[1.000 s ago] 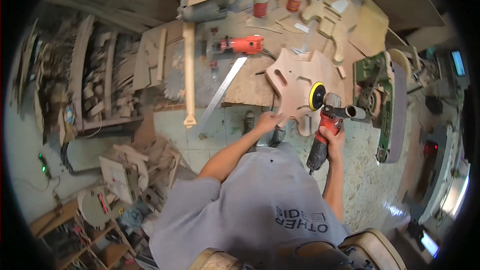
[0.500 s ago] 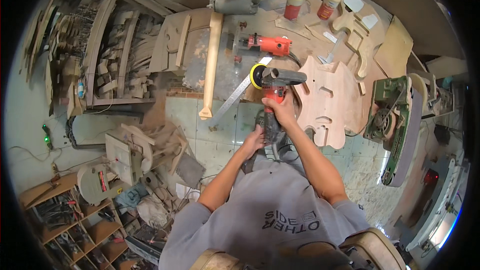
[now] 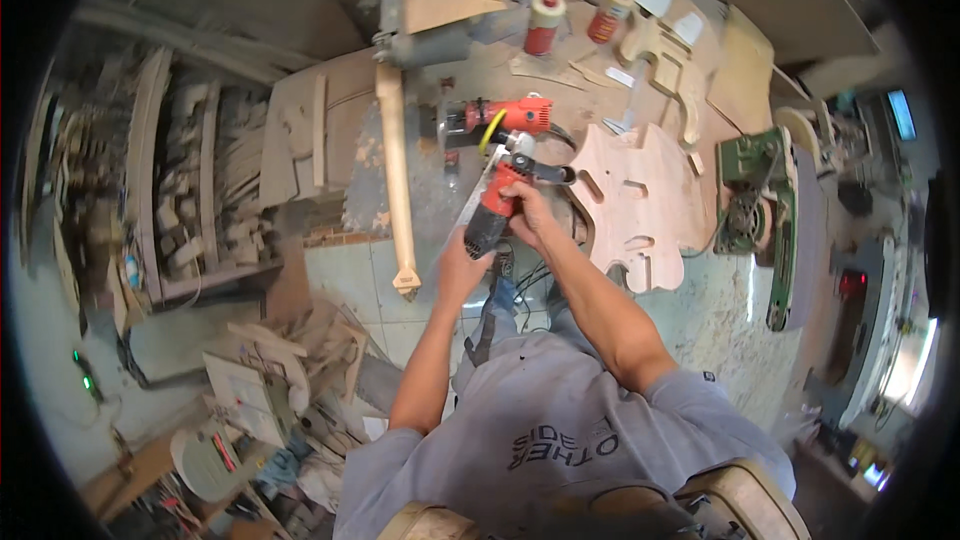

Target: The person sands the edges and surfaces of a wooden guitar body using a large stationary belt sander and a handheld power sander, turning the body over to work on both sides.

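My right hand (image 3: pixel 528 206) is wrapped around the red body of a polisher (image 3: pixel 512 186), which is tilted with its yellow-edged pad pointing up and away from me. My left hand (image 3: pixel 464 254) is closed on the black rear end of the same tool. A steel ruler (image 3: pixel 469 210) lies partly hidden under it. Just beyond is a red power tool (image 3: pixel 523 114) lying on its side. A pale wooden guitar body (image 3: pixel 640 210) with cut-out cavities lies to the right, and a wooden neck (image 3: pixel 397 170) lies to the left along the bench.
Two glue bottles (image 3: pixel 542 35) and a smaller carved body (image 3: pixel 686 100) are at the back. A green belt sander (image 3: pixel 743 190) stands at the right. Shelves of wood offcuts (image 3: pixel 190 180) fill the left side, with cluttered equipment (image 3: pixel 250 400) at lower left.
The polisher moved left from over the guitar body and turned. My left hand left the guitar body and came onto the tool's rear end, while my right hand kept hold.
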The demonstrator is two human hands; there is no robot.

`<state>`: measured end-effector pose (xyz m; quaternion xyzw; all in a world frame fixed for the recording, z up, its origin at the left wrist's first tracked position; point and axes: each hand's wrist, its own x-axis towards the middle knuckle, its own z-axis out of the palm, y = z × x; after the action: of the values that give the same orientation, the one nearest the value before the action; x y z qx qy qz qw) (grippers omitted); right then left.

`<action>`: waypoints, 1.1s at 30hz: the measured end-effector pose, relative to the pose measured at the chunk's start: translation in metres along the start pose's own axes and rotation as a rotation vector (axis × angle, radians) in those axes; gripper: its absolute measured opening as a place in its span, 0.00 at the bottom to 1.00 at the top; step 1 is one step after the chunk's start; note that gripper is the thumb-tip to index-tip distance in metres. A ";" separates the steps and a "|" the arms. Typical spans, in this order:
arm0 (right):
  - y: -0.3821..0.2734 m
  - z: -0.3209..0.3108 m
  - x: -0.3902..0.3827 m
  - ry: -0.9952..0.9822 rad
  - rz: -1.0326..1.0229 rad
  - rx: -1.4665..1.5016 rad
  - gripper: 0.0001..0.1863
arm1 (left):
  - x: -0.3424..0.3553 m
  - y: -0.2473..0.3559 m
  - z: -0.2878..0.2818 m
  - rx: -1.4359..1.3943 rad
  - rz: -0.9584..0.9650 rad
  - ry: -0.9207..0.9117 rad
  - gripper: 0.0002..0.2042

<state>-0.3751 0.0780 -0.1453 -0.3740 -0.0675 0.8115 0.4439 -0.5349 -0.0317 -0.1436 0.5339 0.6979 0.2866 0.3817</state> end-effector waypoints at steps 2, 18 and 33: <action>0.005 -0.002 -0.004 -0.073 0.010 0.043 0.16 | 0.019 0.009 -0.024 -0.130 -0.128 -0.231 0.35; -0.068 -0.216 -0.235 1.469 -0.373 -0.502 0.23 | 0.065 0.023 -0.030 0.182 -0.030 -0.165 0.27; -0.062 -0.220 -0.213 0.828 -0.692 0.240 0.34 | 0.092 -0.001 -0.025 0.176 0.060 -0.138 0.26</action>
<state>-0.1174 -0.0985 -0.1580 -0.5644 0.0866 0.4054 0.7138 -0.5694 0.0570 -0.1511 0.6043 0.6762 0.1979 0.3720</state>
